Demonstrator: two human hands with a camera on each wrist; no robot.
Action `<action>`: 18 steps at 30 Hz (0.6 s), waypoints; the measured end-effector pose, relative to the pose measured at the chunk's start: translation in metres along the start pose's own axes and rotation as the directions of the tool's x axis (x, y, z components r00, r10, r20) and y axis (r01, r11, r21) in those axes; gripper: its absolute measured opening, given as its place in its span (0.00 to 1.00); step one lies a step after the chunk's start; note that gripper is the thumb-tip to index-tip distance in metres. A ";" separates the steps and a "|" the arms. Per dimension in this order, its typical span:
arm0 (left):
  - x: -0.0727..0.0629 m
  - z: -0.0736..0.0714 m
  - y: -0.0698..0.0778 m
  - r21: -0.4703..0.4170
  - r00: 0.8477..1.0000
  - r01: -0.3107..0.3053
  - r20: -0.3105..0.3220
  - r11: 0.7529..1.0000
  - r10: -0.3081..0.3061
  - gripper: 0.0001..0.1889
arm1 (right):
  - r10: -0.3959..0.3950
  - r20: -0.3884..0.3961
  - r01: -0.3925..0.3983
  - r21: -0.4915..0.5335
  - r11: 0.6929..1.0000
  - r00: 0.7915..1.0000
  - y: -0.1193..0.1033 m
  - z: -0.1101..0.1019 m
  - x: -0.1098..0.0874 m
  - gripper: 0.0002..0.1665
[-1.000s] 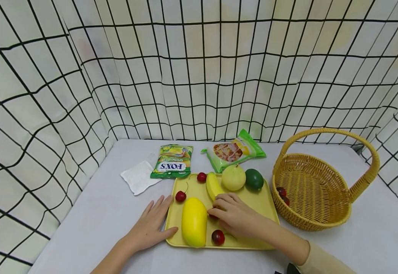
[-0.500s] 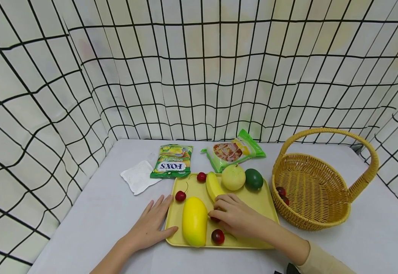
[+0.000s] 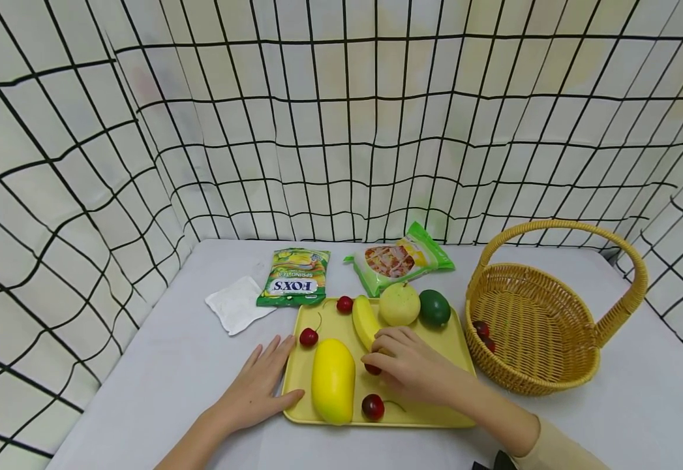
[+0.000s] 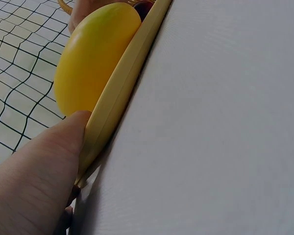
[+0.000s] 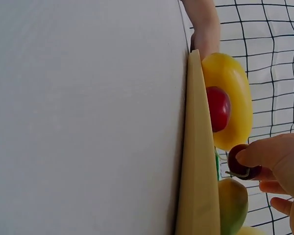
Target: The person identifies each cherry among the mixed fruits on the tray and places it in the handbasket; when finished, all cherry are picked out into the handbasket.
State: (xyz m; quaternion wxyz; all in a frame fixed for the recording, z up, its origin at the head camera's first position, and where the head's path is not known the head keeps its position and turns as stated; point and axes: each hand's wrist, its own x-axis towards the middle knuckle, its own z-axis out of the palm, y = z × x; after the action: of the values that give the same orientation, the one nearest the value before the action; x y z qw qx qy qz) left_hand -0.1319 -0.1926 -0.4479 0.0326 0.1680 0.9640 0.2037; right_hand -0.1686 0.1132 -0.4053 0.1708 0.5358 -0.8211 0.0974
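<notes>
My right hand, over the middle of the yellow tray, pinches a dark red cherry between thumb and fingers. In the right wrist view it is raised beside a green-and-orange fruit. A second cherry with a stem lies near the tray's front edge, right of a large yellow mango. My left hand lies with spread fingers at the tray's left edge, its thumb at the rim. Behind the right hand is a banana, its near end hidden.
Two more cherries lie at the tray's left and back. A pale yellow pear and a dark green fruit sit at its back right. The wicker basket stands right, holding dark red fruit. Behind are two snack packets and a white tissue.
My right hand has shifted slightly right, carrying the cherry away from the mango. The left hand stays in place.
</notes>
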 end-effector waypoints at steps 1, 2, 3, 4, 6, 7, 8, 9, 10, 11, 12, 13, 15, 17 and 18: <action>0.000 0.000 0.000 -0.003 1.000 0.001 0.000 1.000 -0.001 0.48 | 0.007 0.005 -0.007 -0.009 1.000 1.000 0.000 -0.002 0.000 0.21; 0.000 0.000 0.000 -0.002 1.000 0.001 0.000 1.000 -0.001 0.48 | 0.009 0.008 -0.009 -0.018 1.000 1.000 0.000 -0.003 -0.001 0.22; 0.000 0.000 0.000 -0.001 1.000 0.001 0.000 1.000 -0.001 0.48 | 0.011 0.009 -0.011 -0.024 1.000 1.000 0.000 -0.005 -0.001 0.22; 0.000 0.000 0.000 0.000 1.000 0.000 -0.001 1.000 0.000 0.48 | 0.014 0.008 -0.014 -0.029 0.999 1.000 0.001 -0.006 -0.001 0.22; 0.000 0.000 0.000 0.000 1.000 -0.001 -0.003 1.000 0.001 0.47 | 0.011 -0.007 -0.011 -0.035 0.999 1.000 0.001 -0.008 -0.002 0.22; 0.000 0.000 0.000 0.000 1.000 -0.002 -0.004 1.000 0.002 0.47 | 0.008 -0.017 -0.008 -0.037 0.999 1.000 0.002 -0.009 -0.002 0.22; 0.000 0.000 0.000 0.004 1.000 -0.003 -0.004 1.000 0.003 0.47 | 0.003 -0.027 -0.004 -0.038 0.999 1.000 0.002 -0.010 -0.003 0.22; 0.000 0.000 0.000 0.003 1.000 -0.005 -0.005 1.000 0.005 0.47 | 0.001 -0.037 -0.002 -0.036 0.999 0.999 0.003 -0.011 -0.004 0.21; 0.000 0.000 0.000 0.005 1.000 -0.007 -0.006 1.000 0.007 0.47 | -0.003 -0.049 0.001 -0.040 0.999 0.999 0.004 -0.011 -0.004 0.21; 0.000 0.000 -0.001 0.004 1.000 -0.010 -0.007 1.000 0.010 0.47 | -0.007 -0.061 0.005 -0.041 0.999 0.998 0.005 -0.012 -0.005 0.21; 0.000 0.001 -0.001 0.005 1.000 -0.012 -0.008 1.000 0.012 0.47 | -0.011 -0.073 0.008 -0.046 0.999 0.997 0.006 -0.012 -0.005 0.21; 0.000 0.001 -0.001 0.005 1.000 -0.016 -0.011 1.000 0.016 0.47 | -0.010 -0.083 0.006 -0.045 0.999 0.996 0.007 -0.013 -0.006 0.20; 0.000 0.001 -0.001 0.002 1.000 -0.021 -0.016 1.000 0.021 0.47 | -0.010 -0.103 0.005 -0.047 0.999 0.995 0.009 -0.013 -0.008 0.20; 0.000 0.001 -0.002 0.002 1.000 -0.024 -0.020 1.000 0.024 0.47 | -0.007 -0.117 0.001 -0.047 0.999 0.993 0.010 -0.015 -0.010 0.20; 0.000 0.001 -0.002 0.003 0.999 -0.025 -0.021 1.000 0.025 0.47 | -0.004 -0.121 -0.002 -0.046 0.999 0.993 0.011 -0.016 -0.011 0.20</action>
State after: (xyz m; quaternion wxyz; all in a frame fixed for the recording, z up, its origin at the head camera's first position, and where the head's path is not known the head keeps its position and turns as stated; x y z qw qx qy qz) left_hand -0.1320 -0.1938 -0.4496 0.0196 0.1778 0.9624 0.2046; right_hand -0.1717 0.1319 -0.3947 0.2329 0.5252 -0.8110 0.1107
